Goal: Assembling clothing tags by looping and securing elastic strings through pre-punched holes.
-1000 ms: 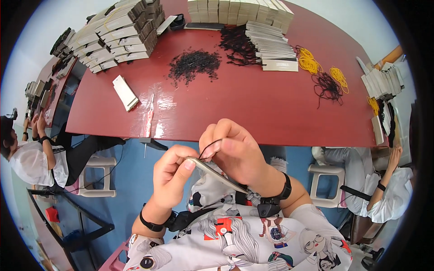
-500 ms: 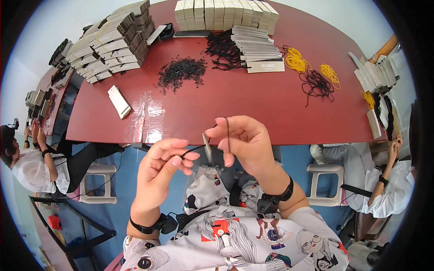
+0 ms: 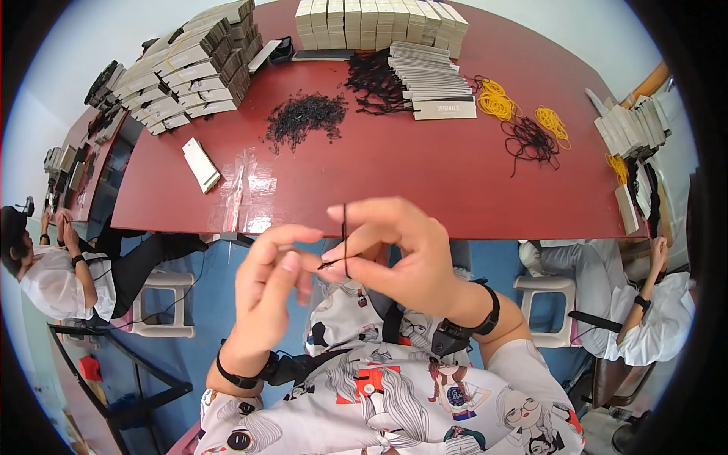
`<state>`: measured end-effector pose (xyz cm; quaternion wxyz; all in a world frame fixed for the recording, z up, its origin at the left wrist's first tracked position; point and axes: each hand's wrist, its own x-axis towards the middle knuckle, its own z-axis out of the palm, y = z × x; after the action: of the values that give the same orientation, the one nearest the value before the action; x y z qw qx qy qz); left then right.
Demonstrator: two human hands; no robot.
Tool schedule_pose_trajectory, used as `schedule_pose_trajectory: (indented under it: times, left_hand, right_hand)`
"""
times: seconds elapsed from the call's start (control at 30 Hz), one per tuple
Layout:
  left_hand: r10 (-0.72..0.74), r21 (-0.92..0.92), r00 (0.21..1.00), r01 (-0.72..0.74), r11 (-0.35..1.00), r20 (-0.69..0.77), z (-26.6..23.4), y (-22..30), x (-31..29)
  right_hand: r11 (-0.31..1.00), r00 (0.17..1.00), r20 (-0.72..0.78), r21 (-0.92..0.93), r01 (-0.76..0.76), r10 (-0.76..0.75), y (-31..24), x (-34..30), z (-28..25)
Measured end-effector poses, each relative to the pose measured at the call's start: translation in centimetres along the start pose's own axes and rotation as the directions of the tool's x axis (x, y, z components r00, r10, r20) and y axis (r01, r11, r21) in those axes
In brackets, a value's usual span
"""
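Observation:
Over my lap, just off the table's near edge, my two hands meet at the fingertips. My right hand (image 3: 406, 246) is closed on a black cord (image 3: 345, 236), which forms a loop round its fingers and runs upright across them. A short dark piece of the cord shows between the right thumb and the left fingertips. My left hand (image 3: 265, 280) has its fingers loosely curved and apart, a fingertip touching the right hand's pinch. The pale card seen edge-on earlier is hidden now.
On the red table (image 3: 364, 174) lie a heap of small black clips (image 3: 307, 117), corded cards (image 3: 444, 108), yellow cord bundles (image 3: 497, 100) and black cords (image 3: 531, 142). Card stacks (image 3: 189, 76) stand far left, with loose cards (image 3: 200, 164) nearer. People sit at both sides beside stools (image 3: 542, 303).
My right hand has moved left and down to meet my left hand. The stretch of cord between them has closed up, and my left fingers have loosened.

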<state>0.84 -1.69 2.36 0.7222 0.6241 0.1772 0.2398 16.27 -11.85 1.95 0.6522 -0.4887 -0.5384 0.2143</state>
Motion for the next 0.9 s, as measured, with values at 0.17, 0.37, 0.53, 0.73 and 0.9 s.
schedule_pose_trajectory:
  times: [0.17, 0.37, 0.53, 0.73, 0.9]
  left_hand:
    - [0.187, 0.211, 0.97, -0.217, 0.953, 0.156, -0.9, -2.0, 1.3]
    - [-0.039, 0.057, 0.994, 0.033, 0.998, 0.103, 0.1, -1.7, 0.9]
    - [-0.14, 0.259, 0.973, 0.089, 0.962, 0.186, 0.5, -0.4, 1.3]
    - [-0.092, 0.127, 0.962, 0.061, 0.99, 0.258, 2.0, -0.5, 1.5]
    - [0.028, -0.085, 0.996, -0.036, 0.996, -0.088, 1.3, -2.7, 1.9]
  right_hand:
    - [0.818, 0.957, 0.12, 0.499, -0.287, 0.263, -0.4, 1.0, -0.2]
    - [0.982, 0.981, -0.063, -0.042, -0.187, 0.184, -1.3, 2.3, -2.3]
    - [0.999, 0.994, -0.104, -0.015, 0.03, -0.031, -1.9, 4.8, -3.8]
    - [0.961, 0.983, 0.024, -0.208, 0.181, -0.18, 1.5, 6.8, -1.2]
    - [0.958, 0.952, -0.133, 0.111, -0.263, 0.277, 3.6, 3.2, -2.3]
